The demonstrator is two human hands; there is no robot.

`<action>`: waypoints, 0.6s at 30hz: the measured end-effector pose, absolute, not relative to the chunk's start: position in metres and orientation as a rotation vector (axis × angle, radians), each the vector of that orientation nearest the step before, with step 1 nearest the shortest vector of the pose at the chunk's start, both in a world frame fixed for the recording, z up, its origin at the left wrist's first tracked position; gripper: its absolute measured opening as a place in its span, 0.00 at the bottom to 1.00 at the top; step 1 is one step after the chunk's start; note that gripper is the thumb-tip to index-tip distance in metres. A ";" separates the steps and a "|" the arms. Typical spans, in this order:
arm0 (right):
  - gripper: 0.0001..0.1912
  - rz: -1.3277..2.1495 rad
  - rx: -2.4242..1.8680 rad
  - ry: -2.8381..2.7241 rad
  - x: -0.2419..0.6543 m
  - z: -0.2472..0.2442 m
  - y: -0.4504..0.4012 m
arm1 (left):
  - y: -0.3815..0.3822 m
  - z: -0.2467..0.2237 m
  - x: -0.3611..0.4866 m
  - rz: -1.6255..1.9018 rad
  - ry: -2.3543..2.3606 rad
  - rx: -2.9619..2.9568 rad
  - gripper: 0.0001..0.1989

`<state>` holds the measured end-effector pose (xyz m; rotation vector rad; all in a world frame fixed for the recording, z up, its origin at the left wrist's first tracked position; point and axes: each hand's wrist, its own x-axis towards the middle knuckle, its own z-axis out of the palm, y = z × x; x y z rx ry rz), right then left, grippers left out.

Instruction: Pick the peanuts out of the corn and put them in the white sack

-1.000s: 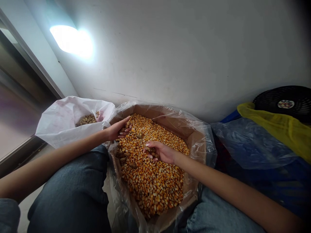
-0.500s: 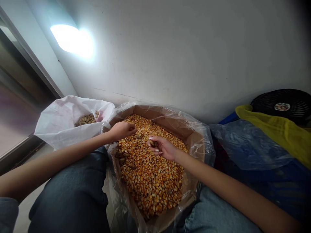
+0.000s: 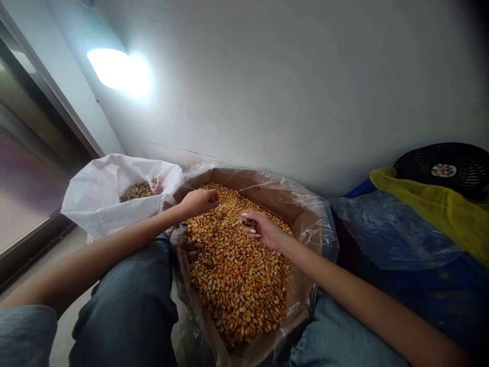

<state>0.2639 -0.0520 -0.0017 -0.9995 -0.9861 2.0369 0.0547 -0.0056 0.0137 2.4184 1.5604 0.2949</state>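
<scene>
An open bag-lined box [image 3: 301, 300] is filled with loose yellow-orange corn kernels [image 3: 244, 285]. Above the far left part of the corn is my left hand [image 3: 199, 202], its fingers curled closed; whatever they may hold is hidden. My right hand [image 3: 262, 229] hovers over the middle of the corn, palm turned inward, fingers bent around a few brown peanuts [image 3: 250, 223]. Several unshelled peanuts [image 3: 194, 250] lie on the corn along the left side, and another peanut [image 3: 219, 215] sits between the hands.
A white sack [image 3: 114, 219] with more peanuts stands left of the box, against the wall [image 3: 267, 92]. On the right are clear plastic [image 3: 397, 234], yellow mesh [image 3: 431, 199], a blue crate [image 3: 439, 295] and a black fan [image 3: 445, 165]. A bright lamp [image 3: 114, 69] hangs upper left.
Both hands have shifted slightly to the right over the corn. My right hand still holds the peanuts, and my left hand stays closed. The view has moved slightly.
</scene>
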 end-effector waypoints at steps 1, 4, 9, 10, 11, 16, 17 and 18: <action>0.11 2.014 -1.021 -0.985 0.264 -0.004 -0.051 | -0.005 0.015 0.050 0.262 1.589 2.429 0.12; 0.13 1.957 -1.111 -1.017 0.262 -0.010 -0.048 | -0.005 0.013 0.041 0.037 1.587 2.544 0.11; 0.12 1.889 -1.269 -1.151 0.257 -0.016 -0.047 | -0.008 0.005 0.040 -0.233 1.494 2.754 0.13; 0.11 1.873 -1.291 -1.168 0.257 -0.017 -0.046 | -0.008 0.004 0.041 -0.256 1.509 2.773 0.14; 0.11 1.861 -1.305 -1.183 0.256 -0.018 -0.045 | -0.008 0.003 0.043 -0.268 1.531 2.780 0.14; 0.10 1.864 -1.292 -1.209 0.254 -0.017 -0.042 | -0.006 -0.001 0.045 -0.274 1.552 2.772 0.17; 0.11 1.866 -1.293 -1.204 0.254 -0.016 -0.042 | -0.006 -0.003 0.044 -0.277 1.537 2.770 0.16; 0.12 1.864 -1.298 -1.196 0.254 -0.015 -0.042 | -0.005 -0.004 0.043 -0.278 1.522 2.769 0.16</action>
